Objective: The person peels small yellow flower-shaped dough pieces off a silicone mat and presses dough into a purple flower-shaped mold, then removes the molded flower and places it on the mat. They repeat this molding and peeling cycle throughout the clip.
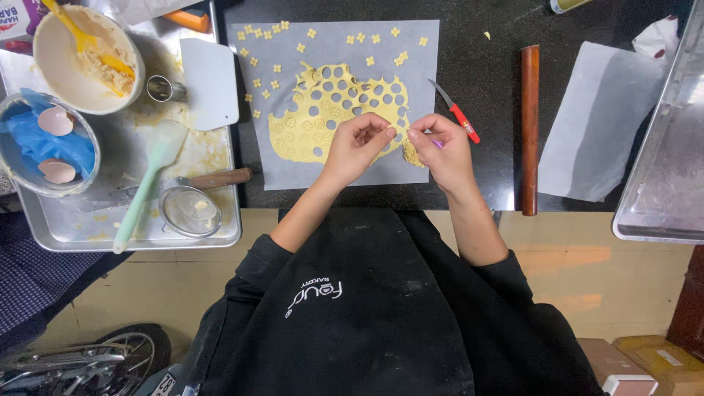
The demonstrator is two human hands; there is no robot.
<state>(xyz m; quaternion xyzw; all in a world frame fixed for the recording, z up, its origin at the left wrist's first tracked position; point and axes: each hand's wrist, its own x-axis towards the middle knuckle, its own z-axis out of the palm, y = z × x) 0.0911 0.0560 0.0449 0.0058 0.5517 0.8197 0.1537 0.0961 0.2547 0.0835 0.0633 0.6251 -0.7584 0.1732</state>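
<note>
Far left of both hands, a metal tray (pixel 44 227) carries a clear bowl (pixel 11 121) with blue material and eggshells (pixel 56 121), a cream bowl (pixel 55 44) with a yellow spatula (pixel 81 37) and crumbly mix, a small round metal cutter (pixel 163 89), a white scraper (pixel 210 82), a pale green spatula (pixel 147 183) and a small sieve (pixel 191 210) with a wooden handle.

Directly beyond the hands, a sheet of parchment (pixel 293 172) lies on the dark counter (pixel 491 81). On it rests the rolled yellow dough (pixel 293 132), punched with round holes, its near edge under the fingertips. Small flower-shaped cutouts (pixel 277 68) are scattered on the parchment beyond and to the left of the dough.

The left hand (pixel 356 147) hovers over the near right part of the dough, its grip pressed together, thumb against forefinger, on a small piece; what the piece is cannot be told. The right hand (pixel 440 147) sits just beside it, fingertips nearly meeting the left's, its grip likewise pinched, with a purple item (pixel 437 144) showing between the fingers. A dough scrap (pixel 411 154) lies just under the right hand.

Just right of the right hand lies a red-handled knife (pixel 456 114); further right, a wooden rolling pin (pixel 529 128), then a loose parchment sheet (pixel 594 132) and the corner of a second metal tray (pixel 660 176).
</note>
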